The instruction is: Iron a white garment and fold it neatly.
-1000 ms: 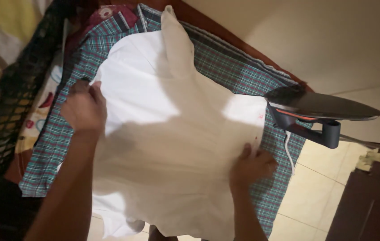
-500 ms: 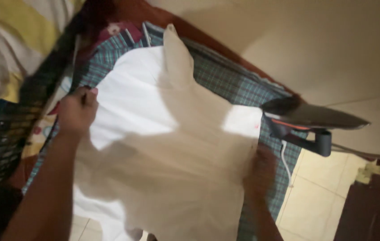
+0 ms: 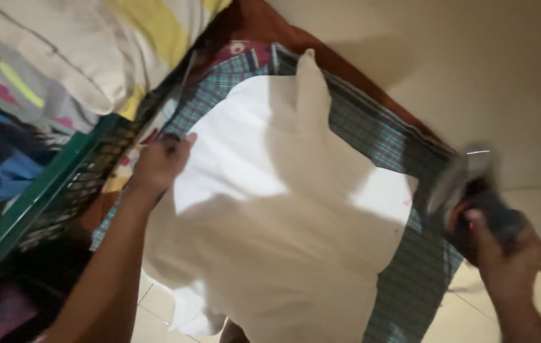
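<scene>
A white garment lies spread over a green plaid cloth on a table. My left hand pinches the garment's left edge, fingers closed on the fabric. At the table's right end my right hand is wrapped around the handle of a dark clothes iron, which is blurred with motion and tilted up beside the garment's right edge. A narrow white strip of the garment points toward the far end.
A green plastic basket full of mixed clothes stands to the left of the table. A beige wall runs behind. Pale floor tiles show below the hanging cloth.
My right hand left the garment's right edge and took hold of the iron, which has tipped from its resting pose. My left hand stayed on the left edge. The view swung left.
</scene>
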